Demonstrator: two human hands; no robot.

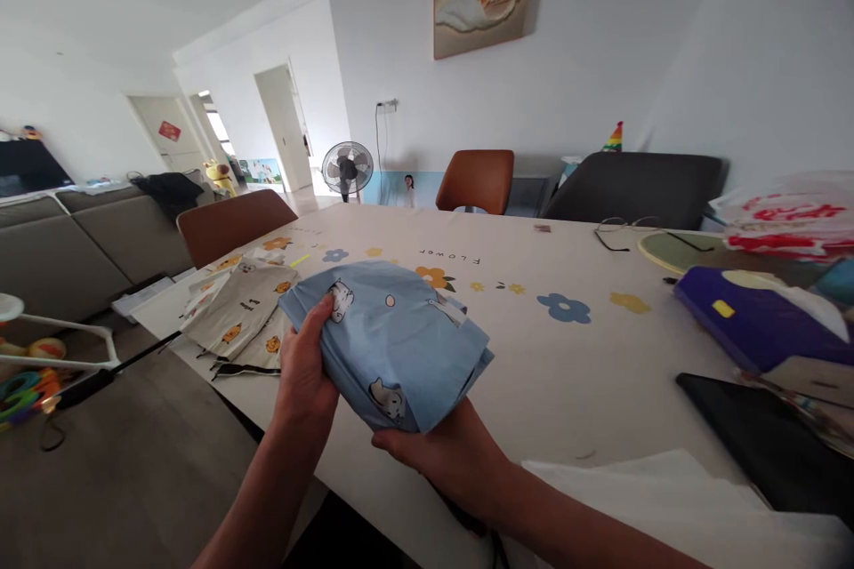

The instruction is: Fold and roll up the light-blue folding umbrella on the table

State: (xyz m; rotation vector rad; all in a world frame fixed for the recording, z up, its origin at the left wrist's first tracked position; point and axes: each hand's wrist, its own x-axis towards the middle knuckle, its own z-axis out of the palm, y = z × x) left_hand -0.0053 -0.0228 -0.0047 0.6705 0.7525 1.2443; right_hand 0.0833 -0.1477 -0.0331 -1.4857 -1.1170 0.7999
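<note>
A light blue umbrella (400, 342) with white cartoon animals is held above the near side of the table, its canopy gathered in loose folds. My left hand (308, 364) grips its left edge, thumb pressed on top of the cloth and the other fingers hidden behind. Underneath the lower right end, my right hand (454, 453) is closed around it; a dark piece, perhaps the handle, shows below that hand. To the left lies a beige umbrella (246, 311) with orange cartoon prints, partly folded, its black shaft and handle jutting past the table edge.
The white table (507, 364) has printed flowers. Along its right side are a black tablet-like slab (767, 436), a purple pack (753, 311), eyeglasses (627, 231), a plastic bag (793, 213) and thin white sheets (654, 498). Chairs (475, 180) stand behind; a fan (347, 169) is farther back.
</note>
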